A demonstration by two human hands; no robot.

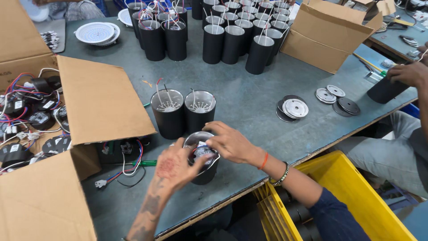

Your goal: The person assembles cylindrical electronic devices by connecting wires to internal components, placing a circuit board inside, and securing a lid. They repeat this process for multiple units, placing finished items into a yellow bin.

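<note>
The left hand (171, 167) grips a black can (203, 160) at the counter (249, 107) edge; the right hand (229, 143) pinches a small wired part (203, 151) inside its mouth. Seemingly a fitting step; seating it calls for steady downward pressure.

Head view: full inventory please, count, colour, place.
Housing in hand: one, black, front edge of table.
Housings nearby: two, black, wired, just behind it.
Housing batch: many, black, far side; count unclear.
Discs: several, silver and black, right.
Boxes: cardboard, one left holding wired drivers, one open far right.
Round panel: white, far left.
Bin: yellow, below table, right.
Table: grey.
Co-worker's hand: right edge, on a black housing.
Left hand: on housing.
Right hand: fingers at its top.
</note>
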